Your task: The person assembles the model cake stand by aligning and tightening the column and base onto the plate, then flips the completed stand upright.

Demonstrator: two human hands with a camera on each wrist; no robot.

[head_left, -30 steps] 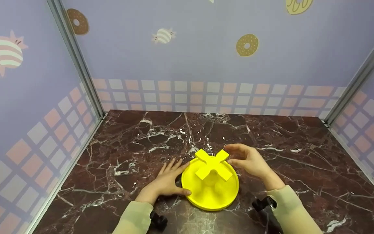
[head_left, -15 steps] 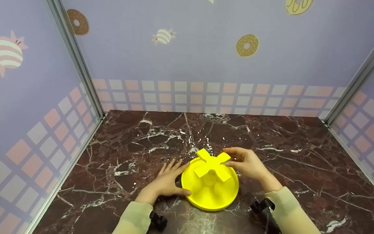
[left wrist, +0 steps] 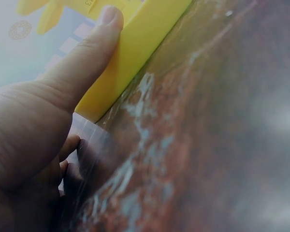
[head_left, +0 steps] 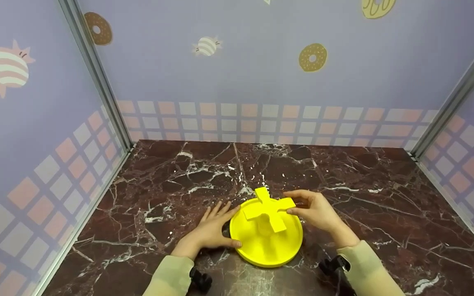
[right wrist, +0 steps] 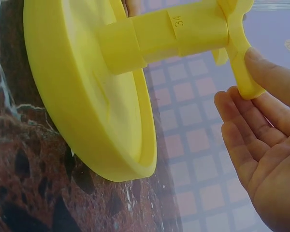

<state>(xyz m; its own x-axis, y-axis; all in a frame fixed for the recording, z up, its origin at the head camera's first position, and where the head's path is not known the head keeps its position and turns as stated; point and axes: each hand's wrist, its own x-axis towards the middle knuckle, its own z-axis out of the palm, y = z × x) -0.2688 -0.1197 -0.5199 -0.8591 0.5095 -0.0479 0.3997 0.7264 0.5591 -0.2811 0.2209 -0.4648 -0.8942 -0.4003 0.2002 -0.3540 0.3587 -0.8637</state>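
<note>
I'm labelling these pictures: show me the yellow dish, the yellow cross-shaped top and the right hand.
Yellow dish (head_left: 266, 251), head view, bare floor, near side.
Yellow cross-shaped top (head_left: 268, 207), head view, centre where its arms meet.
Right hand (head_left: 318, 210), head view, back of the hand.

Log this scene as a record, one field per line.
left hand: fingers spread, thumb on the rim of the round yellow base
right hand: thumb and fingers about one arm of the yellow cross handle
stem: between base and handle, marked 34
surface: dark red marbled tabletop
backdrop: lilac wall with donut, candy and square prints
</note>
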